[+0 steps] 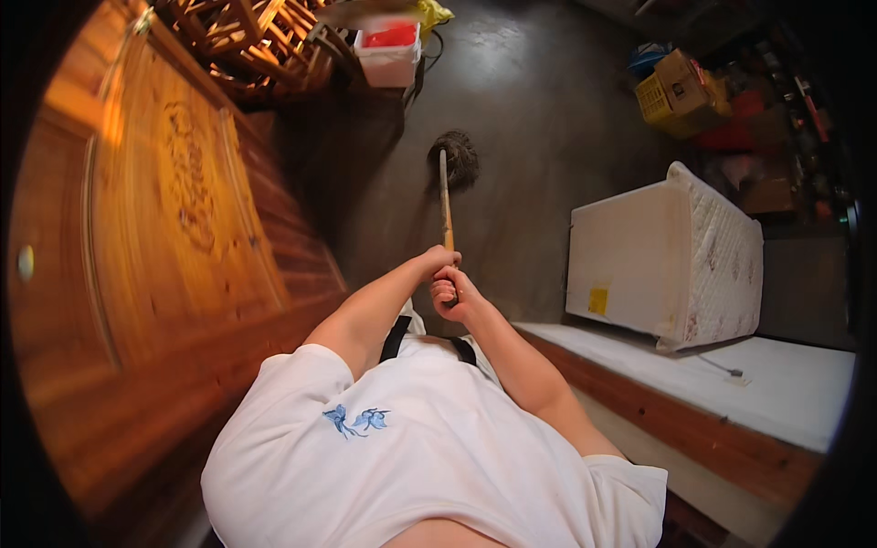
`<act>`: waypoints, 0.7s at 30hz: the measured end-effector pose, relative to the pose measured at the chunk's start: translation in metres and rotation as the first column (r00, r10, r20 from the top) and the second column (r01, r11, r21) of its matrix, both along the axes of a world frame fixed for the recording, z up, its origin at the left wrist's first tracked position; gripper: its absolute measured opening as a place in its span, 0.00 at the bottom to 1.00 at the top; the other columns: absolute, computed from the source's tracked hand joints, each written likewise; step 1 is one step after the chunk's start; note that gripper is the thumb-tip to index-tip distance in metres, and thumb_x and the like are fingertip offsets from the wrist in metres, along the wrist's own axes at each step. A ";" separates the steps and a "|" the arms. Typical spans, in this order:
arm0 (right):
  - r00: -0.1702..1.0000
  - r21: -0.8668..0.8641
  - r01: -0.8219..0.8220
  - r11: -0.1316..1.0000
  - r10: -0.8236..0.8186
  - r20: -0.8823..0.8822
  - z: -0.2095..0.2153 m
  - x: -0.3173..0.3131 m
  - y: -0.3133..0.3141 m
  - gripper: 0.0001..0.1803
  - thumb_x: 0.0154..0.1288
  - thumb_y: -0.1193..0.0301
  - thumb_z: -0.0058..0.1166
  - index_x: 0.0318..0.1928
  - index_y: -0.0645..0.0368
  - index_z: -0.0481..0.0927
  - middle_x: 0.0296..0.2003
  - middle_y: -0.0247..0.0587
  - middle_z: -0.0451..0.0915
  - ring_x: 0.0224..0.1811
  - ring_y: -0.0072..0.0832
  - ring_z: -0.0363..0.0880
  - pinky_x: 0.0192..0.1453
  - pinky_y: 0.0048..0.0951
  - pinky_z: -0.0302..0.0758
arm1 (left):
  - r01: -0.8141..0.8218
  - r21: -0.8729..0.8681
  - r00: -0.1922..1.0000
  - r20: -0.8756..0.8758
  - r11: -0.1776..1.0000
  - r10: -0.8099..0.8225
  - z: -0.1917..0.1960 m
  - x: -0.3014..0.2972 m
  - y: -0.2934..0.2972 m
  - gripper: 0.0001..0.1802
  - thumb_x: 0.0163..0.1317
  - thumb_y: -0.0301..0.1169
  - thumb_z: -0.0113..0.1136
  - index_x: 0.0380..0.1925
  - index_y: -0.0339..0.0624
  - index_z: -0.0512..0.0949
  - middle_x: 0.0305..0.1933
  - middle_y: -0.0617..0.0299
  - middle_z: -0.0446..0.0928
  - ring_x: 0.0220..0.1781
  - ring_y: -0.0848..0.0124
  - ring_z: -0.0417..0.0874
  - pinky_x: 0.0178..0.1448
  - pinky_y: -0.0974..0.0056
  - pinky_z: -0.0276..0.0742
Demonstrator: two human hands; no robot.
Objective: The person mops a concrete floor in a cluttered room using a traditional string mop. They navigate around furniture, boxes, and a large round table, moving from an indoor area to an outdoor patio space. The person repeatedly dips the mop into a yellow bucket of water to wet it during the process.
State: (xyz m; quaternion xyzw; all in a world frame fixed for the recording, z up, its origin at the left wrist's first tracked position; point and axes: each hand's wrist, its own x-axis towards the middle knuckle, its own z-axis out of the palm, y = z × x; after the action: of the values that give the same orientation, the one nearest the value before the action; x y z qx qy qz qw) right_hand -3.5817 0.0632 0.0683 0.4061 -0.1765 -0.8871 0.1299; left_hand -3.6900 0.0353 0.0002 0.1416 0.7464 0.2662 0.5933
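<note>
Both hands (446, 279) grip mop (448, 196), head ahead.

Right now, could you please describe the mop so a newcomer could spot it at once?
Start at the dark grey floor ahead of the carved wooden door. Both hands grip a slim wooden handle ending in the mop, a dark stringy head, the only round tangle there.

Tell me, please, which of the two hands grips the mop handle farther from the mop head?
The right hand: it wraps the top end of the wooden mop handle, nearest the body, while the left hand grips just beyond it, toward the mop head.
</note>
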 end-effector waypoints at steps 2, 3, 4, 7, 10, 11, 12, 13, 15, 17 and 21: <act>1.000 0.058 -0.017 0.998 0.016 0.018 0.012 -0.035 0.045 0.18 0.54 0.75 0.45 0.12 0.50 0.54 0.08 0.23 0.53 0.07 0.12 0.49 0.08 0.14 0.49 | -0.030 -0.003 0.999 0.016 1.000 0.030 0.013 -0.037 0.048 0.16 0.44 0.38 0.59 0.23 0.32 0.79 0.24 0.52 0.77 0.22 0.67 0.75 0.27 0.63 0.72; 1.000 0.045 -0.014 0.999 0.013 0.023 0.009 -0.050 0.062 0.18 0.54 0.75 0.45 0.12 0.50 0.54 0.08 0.22 0.53 0.07 0.12 0.49 0.08 0.14 0.49 | -0.025 0.006 1.000 0.013 1.000 0.025 0.009 -0.053 0.066 0.16 0.44 0.38 0.59 0.23 0.32 0.79 0.24 0.51 0.77 0.22 0.67 0.75 0.27 0.63 0.72; 1.000 0.031 -0.012 0.999 0.011 0.028 0.008 -0.066 0.082 0.18 0.54 0.75 0.45 0.12 0.50 0.54 0.08 0.22 0.53 0.07 0.12 0.49 0.08 0.14 0.49 | -0.022 0.014 1.000 0.010 1.000 0.021 0.004 -0.068 0.087 0.16 0.44 0.37 0.59 0.23 0.32 0.79 0.24 0.51 0.77 0.22 0.67 0.75 0.26 0.62 0.72; 0.999 0.050 -0.004 0.999 0.002 0.032 -0.001 -0.105 0.144 0.18 0.54 0.75 0.45 0.12 0.50 0.55 0.08 0.22 0.54 0.06 0.12 0.49 0.08 0.13 0.49 | -0.051 0.037 0.998 0.023 0.998 0.050 0.000 -0.106 0.147 0.16 0.44 0.37 0.58 0.24 0.30 0.78 0.24 0.52 0.77 0.22 0.67 0.76 0.27 0.63 0.73; 1.000 0.079 0.006 0.997 -0.008 0.028 -0.008 -0.145 0.207 0.17 0.54 0.76 0.45 0.13 0.51 0.56 0.08 0.22 0.54 0.06 0.12 0.49 0.08 0.13 0.49 | -0.042 0.054 0.999 0.014 0.998 0.041 -0.021 -0.146 0.211 0.16 0.46 0.37 0.57 0.24 0.30 0.78 0.25 0.52 0.77 0.22 0.68 0.76 0.27 0.63 0.73; 0.999 0.061 0.010 0.998 -0.012 0.044 -0.010 -0.159 0.228 0.17 0.54 0.76 0.45 0.13 0.51 0.56 0.08 0.22 0.54 0.06 0.12 0.49 0.08 0.13 0.49 | -0.061 0.051 0.997 0.047 0.997 0.059 -0.028 -0.159 0.232 0.16 0.46 0.37 0.57 0.24 0.30 0.78 0.25 0.53 0.77 0.22 0.68 0.76 0.27 0.64 0.73; 0.999 0.050 0.009 0.999 -0.011 0.047 -0.011 -0.175 0.253 0.17 0.54 0.76 0.45 0.13 0.51 0.56 0.08 0.22 0.54 0.06 0.12 0.49 0.07 0.13 0.49 | -0.086 0.054 0.994 0.068 0.995 0.082 -0.020 -0.176 0.256 0.16 0.46 0.36 0.56 0.24 0.30 0.78 0.25 0.53 0.77 0.22 0.68 0.76 0.27 0.64 0.73; 0.999 0.039 0.006 0.999 -0.008 0.050 -0.012 -0.191 0.277 0.17 0.54 0.75 0.45 0.13 0.51 0.56 0.08 0.22 0.54 0.06 0.12 0.49 0.07 0.13 0.49 | -0.112 0.058 0.990 0.089 0.992 0.106 -0.016 -0.192 0.280 0.16 0.47 0.36 0.56 0.24 0.29 0.77 0.24 0.53 0.77 0.22 0.68 0.76 0.27 0.64 0.72; 0.998 0.094 -0.017 0.995 0.011 0.060 -0.023 -0.214 0.324 0.18 0.54 0.75 0.45 0.13 0.51 0.55 0.08 0.22 0.54 0.07 0.12 0.49 0.08 0.13 0.50 | -0.053 0.090 0.998 0.041 0.995 0.049 -0.032 -0.215 0.327 0.16 0.48 0.34 0.55 0.23 0.26 0.76 0.22 0.55 0.76 0.21 0.68 0.75 0.25 0.63 0.71; 0.997 0.104 -0.072 0.992 0.068 0.036 -0.019 -0.249 0.367 0.18 0.54 0.75 0.45 0.13 0.50 0.55 0.08 0.21 0.54 0.07 0.11 0.49 0.08 0.13 0.49 | -0.113 0.044 0.990 0.091 0.993 0.108 -0.053 -0.252 0.367 0.15 0.48 0.34 0.55 0.21 0.28 0.76 0.21 0.55 0.75 0.20 0.68 0.74 0.25 0.63 0.71; 0.994 0.084 -0.074 0.994 0.067 0.082 -0.016 -0.304 0.459 0.17 0.53 0.76 0.46 0.13 0.50 0.56 0.08 0.22 0.53 0.07 0.11 0.48 0.08 0.13 0.48 | -0.084 0.034 0.994 0.066 0.996 0.082 -0.038 -0.304 0.455 0.15 0.43 0.37 0.58 0.23 0.33 0.78 0.26 0.53 0.78 0.25 0.67 0.78 0.29 0.64 0.74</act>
State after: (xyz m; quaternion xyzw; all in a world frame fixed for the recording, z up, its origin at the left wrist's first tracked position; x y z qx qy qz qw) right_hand -3.8862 0.5219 0.0524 0.4521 -0.1280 -0.8721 0.1365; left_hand -3.9944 0.4908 -0.0380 0.1127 0.7272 0.3086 0.6027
